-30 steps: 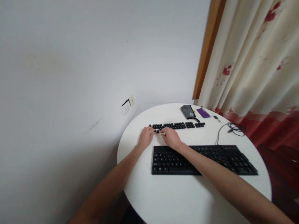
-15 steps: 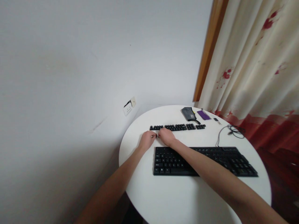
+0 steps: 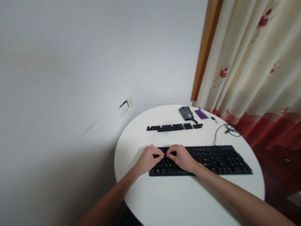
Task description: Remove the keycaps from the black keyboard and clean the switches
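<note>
A black computer keyboard lies on the round white table, with part of its upper rows bare of caps. Above its left part my left hand is closed in a pinch, thumb and forefinger together on a small black keycap. My right hand pinches from the other side, its fingertips almost meeting the left ones. The dark cap barely stands out against the keyboard. Behind the hands, loose black keycaps stand in rows on the table.
A grey pouch with a strap, a purple packet and a small USB stick lie at the back right. The keyboard's cable is coiled on the right. A wall with a socket rises behind; a curtain hangs at right.
Both hands have moved from the loose keycap rows toward me, onto the left part of the keyboard, still pinching. The view has shifted slightly.
</note>
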`<act>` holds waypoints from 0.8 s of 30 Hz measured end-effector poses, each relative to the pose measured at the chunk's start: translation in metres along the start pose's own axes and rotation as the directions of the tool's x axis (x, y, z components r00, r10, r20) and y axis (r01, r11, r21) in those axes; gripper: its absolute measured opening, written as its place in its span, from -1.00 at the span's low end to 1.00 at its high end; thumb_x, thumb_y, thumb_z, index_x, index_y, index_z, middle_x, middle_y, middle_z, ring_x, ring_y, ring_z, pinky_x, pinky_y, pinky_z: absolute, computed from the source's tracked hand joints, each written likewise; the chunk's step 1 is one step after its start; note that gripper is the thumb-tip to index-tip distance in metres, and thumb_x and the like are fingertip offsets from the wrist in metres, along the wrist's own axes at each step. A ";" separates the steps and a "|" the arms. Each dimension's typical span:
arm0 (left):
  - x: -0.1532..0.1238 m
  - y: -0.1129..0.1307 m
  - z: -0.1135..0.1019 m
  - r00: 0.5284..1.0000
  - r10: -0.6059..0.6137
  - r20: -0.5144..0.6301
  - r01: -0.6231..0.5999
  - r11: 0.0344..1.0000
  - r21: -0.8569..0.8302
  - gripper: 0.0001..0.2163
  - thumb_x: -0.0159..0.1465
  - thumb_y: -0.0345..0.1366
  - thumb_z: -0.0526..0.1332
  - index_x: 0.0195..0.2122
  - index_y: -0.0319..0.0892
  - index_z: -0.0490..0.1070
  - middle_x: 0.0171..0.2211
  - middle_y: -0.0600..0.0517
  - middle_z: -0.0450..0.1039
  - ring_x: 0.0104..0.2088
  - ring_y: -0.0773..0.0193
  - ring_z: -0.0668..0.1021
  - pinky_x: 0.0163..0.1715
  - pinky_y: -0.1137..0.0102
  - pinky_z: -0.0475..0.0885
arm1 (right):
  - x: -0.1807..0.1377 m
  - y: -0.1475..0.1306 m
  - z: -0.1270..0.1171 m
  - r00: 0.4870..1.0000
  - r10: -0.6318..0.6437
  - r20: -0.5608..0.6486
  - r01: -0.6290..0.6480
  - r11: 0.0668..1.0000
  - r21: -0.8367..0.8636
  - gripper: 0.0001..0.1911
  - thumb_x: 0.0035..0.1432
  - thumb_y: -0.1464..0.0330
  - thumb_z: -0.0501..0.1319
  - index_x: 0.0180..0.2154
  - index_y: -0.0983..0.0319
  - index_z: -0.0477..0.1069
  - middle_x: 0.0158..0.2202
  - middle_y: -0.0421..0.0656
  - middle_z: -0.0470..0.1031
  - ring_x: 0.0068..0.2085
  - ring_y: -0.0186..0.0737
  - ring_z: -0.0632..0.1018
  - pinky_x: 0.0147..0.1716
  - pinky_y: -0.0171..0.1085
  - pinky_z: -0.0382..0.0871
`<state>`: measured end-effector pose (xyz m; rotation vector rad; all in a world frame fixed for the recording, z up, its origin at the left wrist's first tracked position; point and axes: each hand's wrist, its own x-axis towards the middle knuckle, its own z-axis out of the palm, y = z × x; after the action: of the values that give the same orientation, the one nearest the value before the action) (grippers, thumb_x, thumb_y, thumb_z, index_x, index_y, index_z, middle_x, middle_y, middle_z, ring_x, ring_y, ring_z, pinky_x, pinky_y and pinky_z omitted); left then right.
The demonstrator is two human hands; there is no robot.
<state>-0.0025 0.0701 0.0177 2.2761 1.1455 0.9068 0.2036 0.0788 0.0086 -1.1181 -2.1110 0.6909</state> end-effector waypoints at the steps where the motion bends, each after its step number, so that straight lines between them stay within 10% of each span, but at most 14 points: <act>1: 0.000 0.000 0.001 1.000 0.010 0.005 -0.010 1.000 0.023 -0.88 0.25 -0.31 0.27 -0.35 -0.01 0.62 -0.30 0.07 0.64 -0.30 0.22 0.57 -0.17 0.24 0.45 | -0.002 -0.001 0.001 1.000 -0.006 0.001 0.006 1.000 -0.011 -0.90 0.12 0.48 0.29 -0.38 0.21 0.57 -0.35 -0.18 0.60 -0.29 -0.24 0.55 -0.21 -0.31 0.35; 24: -0.005 0.008 -0.008 0.978 0.128 0.162 -0.181 0.911 0.371 -0.79 0.34 -0.30 0.14 -0.32 -0.07 0.58 -0.22 0.01 0.49 -0.15 0.18 0.46 -0.09 0.23 0.39 | -0.013 -0.014 -0.007 0.972 -0.177 0.156 0.225 0.897 -0.381 -0.75 0.32 0.31 0.12 -0.31 0.19 0.56 -0.25 -0.11 0.48 -0.16 -0.16 0.41 -0.13 -0.21 0.30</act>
<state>-0.0061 0.0626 0.0268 2.7313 1.1784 0.6090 0.2070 0.0618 0.0195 -1.0596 -2.5001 0.2361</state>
